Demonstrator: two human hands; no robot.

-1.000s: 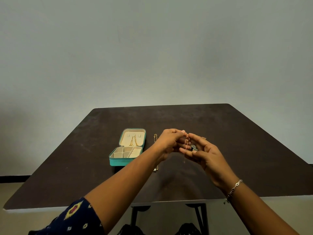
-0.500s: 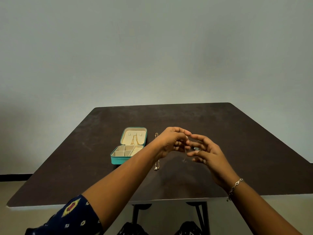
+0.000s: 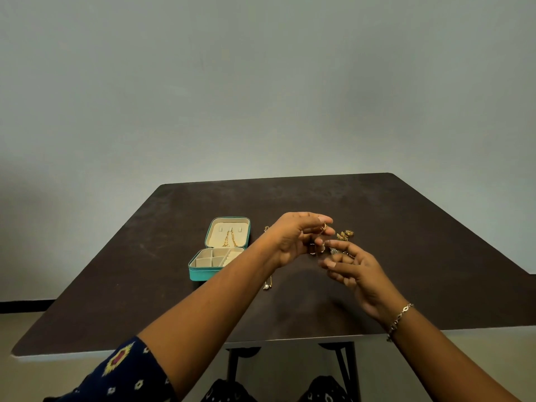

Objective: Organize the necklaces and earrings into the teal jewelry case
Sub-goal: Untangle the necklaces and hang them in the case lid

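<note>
Gold earring (image 3: 323, 227) pinched in left hand (image 3: 293, 239) alone, right hand (image 3: 356, 271) drawn back

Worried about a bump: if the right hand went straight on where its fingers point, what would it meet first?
Probably the left hand, pinching an earring, close beyond the fingertips of the right hand; depth between them is unclear.

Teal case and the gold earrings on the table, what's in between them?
Head view: a thin necklace lies on the table between the case and the earrings; the left hand, pinching an earring, hangs above it.
</note>
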